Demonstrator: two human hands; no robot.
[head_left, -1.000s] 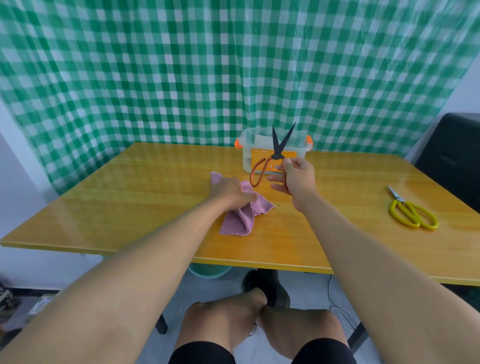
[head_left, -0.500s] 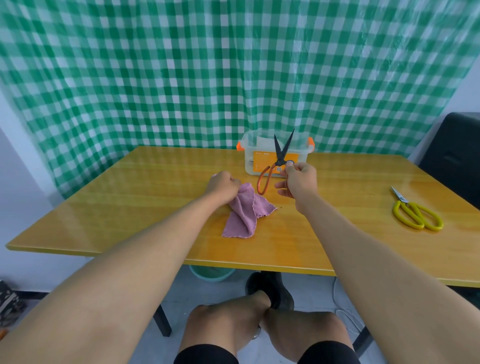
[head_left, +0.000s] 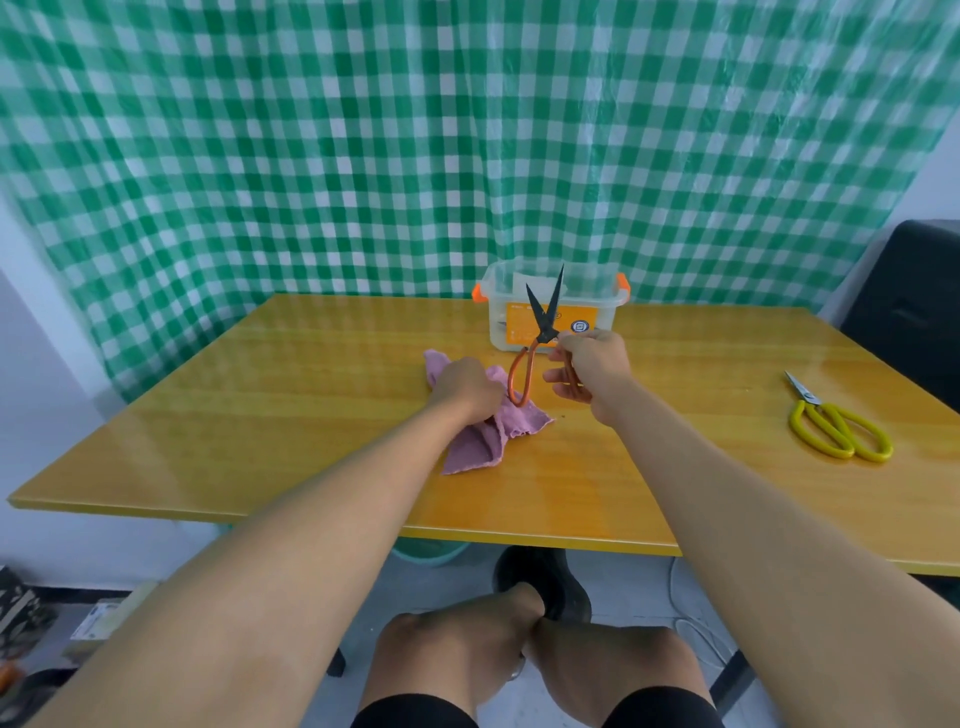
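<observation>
1. My right hand (head_left: 587, 371) grips one loop of the orange-handled scissors (head_left: 540, 319). It holds them above the table (head_left: 260, 405), black blades parted and pointing up.
2. My left hand (head_left: 467, 387) is curled on the pink cloth (head_left: 488, 441), bunching it against the table. The scissors' free loop hangs just beside its knuckles.
3. Behind the blades I see a clear box (head_left: 602, 306) with orange clips.
4. Well apart, on the right, yellow scissors (head_left: 836, 428) lie flat.
5. A green checked curtain (head_left: 363, 156) hangs behind.
</observation>
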